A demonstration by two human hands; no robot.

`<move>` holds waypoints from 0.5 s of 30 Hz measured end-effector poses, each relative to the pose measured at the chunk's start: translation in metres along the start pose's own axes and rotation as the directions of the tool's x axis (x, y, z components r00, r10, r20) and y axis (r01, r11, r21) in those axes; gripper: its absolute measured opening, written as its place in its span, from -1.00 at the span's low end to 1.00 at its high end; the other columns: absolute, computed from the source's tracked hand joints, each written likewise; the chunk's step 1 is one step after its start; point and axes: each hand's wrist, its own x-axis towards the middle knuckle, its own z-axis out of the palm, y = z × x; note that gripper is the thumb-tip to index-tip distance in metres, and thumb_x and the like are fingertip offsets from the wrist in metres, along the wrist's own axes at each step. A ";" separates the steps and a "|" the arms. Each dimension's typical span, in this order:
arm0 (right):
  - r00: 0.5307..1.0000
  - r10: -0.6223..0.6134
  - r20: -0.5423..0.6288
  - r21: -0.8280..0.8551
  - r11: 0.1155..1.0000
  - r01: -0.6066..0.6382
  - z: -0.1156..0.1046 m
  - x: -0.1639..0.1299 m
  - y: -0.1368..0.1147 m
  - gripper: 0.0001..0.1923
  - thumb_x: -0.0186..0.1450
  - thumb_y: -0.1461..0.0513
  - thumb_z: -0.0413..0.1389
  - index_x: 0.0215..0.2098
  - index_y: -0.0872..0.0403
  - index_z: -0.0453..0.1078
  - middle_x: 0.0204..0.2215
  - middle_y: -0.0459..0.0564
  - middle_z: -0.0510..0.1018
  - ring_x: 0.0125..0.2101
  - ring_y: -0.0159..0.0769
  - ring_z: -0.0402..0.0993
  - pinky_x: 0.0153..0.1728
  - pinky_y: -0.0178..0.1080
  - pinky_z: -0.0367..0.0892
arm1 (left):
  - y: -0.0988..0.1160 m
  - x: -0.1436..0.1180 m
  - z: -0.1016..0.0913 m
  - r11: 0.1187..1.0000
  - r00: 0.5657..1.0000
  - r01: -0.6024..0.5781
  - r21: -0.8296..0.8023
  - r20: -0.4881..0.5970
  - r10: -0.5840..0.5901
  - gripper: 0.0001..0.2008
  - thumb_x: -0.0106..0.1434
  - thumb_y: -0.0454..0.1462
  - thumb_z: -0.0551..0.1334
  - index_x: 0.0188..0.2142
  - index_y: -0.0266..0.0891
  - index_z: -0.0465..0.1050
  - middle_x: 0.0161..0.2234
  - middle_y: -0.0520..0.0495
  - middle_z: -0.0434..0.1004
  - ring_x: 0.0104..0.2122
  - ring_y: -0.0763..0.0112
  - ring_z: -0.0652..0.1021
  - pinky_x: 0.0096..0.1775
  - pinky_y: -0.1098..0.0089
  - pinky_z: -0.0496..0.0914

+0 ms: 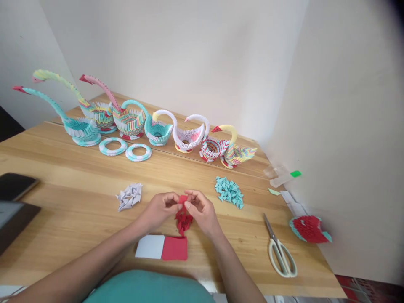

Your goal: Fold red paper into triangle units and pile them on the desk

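Observation:
Between both hands, over the middle of the table, is a small red piece of paper. My left hand pinches its left side, and my right hand pinches its right side. Just below the fingers lies a pile of folded red paper pieces, partly covered by the hands. Nearer to me a stack of white paper slips touches a stack of red paper slips. Folded white paper pieces are heaped left of my left hand, and folded turquoise paper pieces beyond my right hand.
Several folded-paper swans line the wooden table's back edge, with two turquoise-and-white paper rings before them. Scissors lie right, near a red paper model and a clear plastic item. A dark phone lies left.

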 end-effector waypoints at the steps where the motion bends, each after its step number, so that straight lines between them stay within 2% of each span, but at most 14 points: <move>1: 1.000 0.010 0.012 -0.025 1.000 -0.009 -0.002 0.000 -0.002 -0.79 0.20 0.18 0.18 -0.19 0.06 0.44 -0.47 -0.12 0.44 -0.46 -0.37 0.39 -0.40 -0.32 0.33 | -0.001 -0.001 0.000 0.999 1.000 -0.001 0.039 0.012 0.000 -0.81 0.04 -0.22 0.33 -0.52 -0.29 0.38 -0.56 0.08 0.41 -0.52 0.50 0.39 -0.42 0.48 0.28; 3: 0.999 0.022 0.024 -0.070 0.997 -0.021 -0.005 -0.001 -0.003 -0.87 0.20 0.18 0.18 -0.33 0.08 0.45 -0.49 -0.11 0.45 -0.47 -0.37 0.38 -0.42 -0.33 0.31 | -0.004 -0.001 0.000 0.998 0.999 0.003 0.069 0.038 -0.006 -0.83 0.04 -0.25 0.31 -0.51 -0.28 0.36 -0.56 0.06 0.45 -0.52 0.48 0.43 -0.42 0.47 0.30; 5: 1.000 0.026 0.004 -0.084 0.996 -0.026 -0.005 -0.001 -0.002 -0.87 0.21 0.17 0.17 -0.41 0.08 0.42 -0.51 -0.11 0.46 -0.49 -0.37 0.36 -0.42 -0.33 0.29 | -0.006 0.000 0.000 0.999 0.997 0.027 0.036 0.074 -0.030 -0.83 0.05 -0.23 0.30 -0.49 -0.27 0.36 -0.55 0.03 0.49 -0.51 0.44 0.47 -0.41 0.45 0.33; 9: 0.996 0.025 -0.083 -0.058 0.998 -0.030 -0.004 0.001 -0.001 -0.87 0.19 0.17 0.16 -0.42 0.08 0.39 -0.54 -0.13 0.45 -0.52 -0.39 0.32 -0.46 -0.34 0.26 | -0.004 0.003 -0.004 0.999 0.997 0.051 -0.010 0.050 -0.050 -0.80 0.07 -0.19 0.27 -0.40 -0.32 0.46 -0.57 0.03 0.48 -0.54 0.45 0.46 -0.40 0.43 0.35; 12: 0.995 0.008 -0.095 -0.074 0.997 -0.015 -0.004 0.001 -0.003 -0.87 0.18 0.18 0.17 -0.43 0.08 0.38 -0.54 -0.14 0.45 -0.53 -0.39 0.32 -0.45 -0.34 0.26 | -0.002 0.004 -0.006 0.999 0.999 0.036 0.006 0.003 -0.036 -0.78 0.08 -0.18 0.26 -0.41 -0.34 0.50 -0.59 0.04 0.46 -0.55 0.47 0.43 -0.40 0.43 0.34; 15: 0.994 -0.028 -0.110 -0.121 0.993 0.015 -0.003 0.000 -0.003 -0.90 0.19 0.20 0.16 -0.40 0.08 0.39 -0.51 -0.11 0.48 -0.49 -0.37 0.36 -0.42 -0.32 0.28 | -0.002 0.003 -0.005 0.999 1.000 0.029 0.034 0.002 -0.029 -0.76 0.09 -0.17 0.25 -0.41 -0.34 0.53 -0.59 0.02 0.47 -0.54 0.46 0.42 -0.39 0.43 0.35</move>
